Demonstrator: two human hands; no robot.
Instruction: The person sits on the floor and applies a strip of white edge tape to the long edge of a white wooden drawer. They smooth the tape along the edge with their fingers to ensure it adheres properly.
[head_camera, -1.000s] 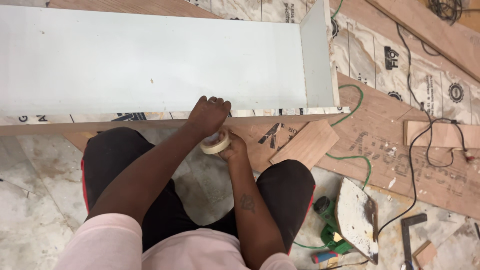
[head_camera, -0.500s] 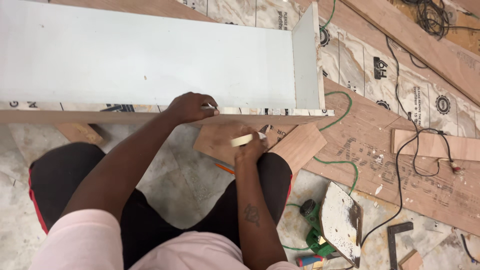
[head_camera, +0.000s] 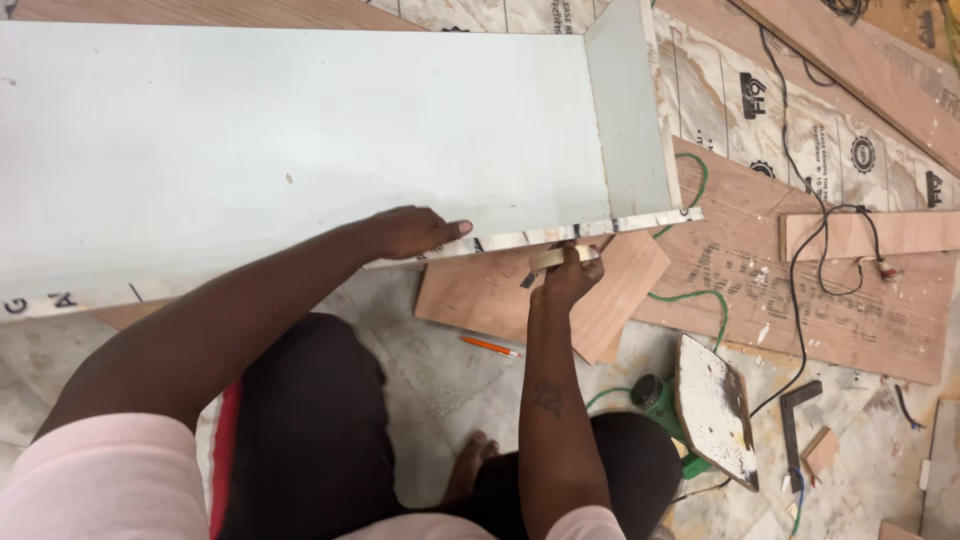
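Note:
A large pale grey-white panel box (head_camera: 300, 130) lies in front of me, with an upright end wall (head_camera: 628, 110) at its right. My left hand (head_camera: 410, 232) rests flat on the front edge of the panel, fingers pointing right. My right hand (head_camera: 568, 275) holds a roll of beige tape (head_camera: 556, 258) just below that front edge, near the right corner. A strip of tape runs along the edge (head_camera: 620, 224) toward the corner.
Plywood offcuts (head_camera: 560, 300) lie on the floor under my right hand. An orange pencil (head_camera: 490, 347) lies on the tiles. A green power tool (head_camera: 660, 400), a white-stained board (head_camera: 712, 410), a black square (head_camera: 795, 425) and cables (head_camera: 820, 250) are at the right.
My right hand with the tape roll has moved rightward along the panel's front edge, away from my left hand. My left hand stays pressed on the edge.

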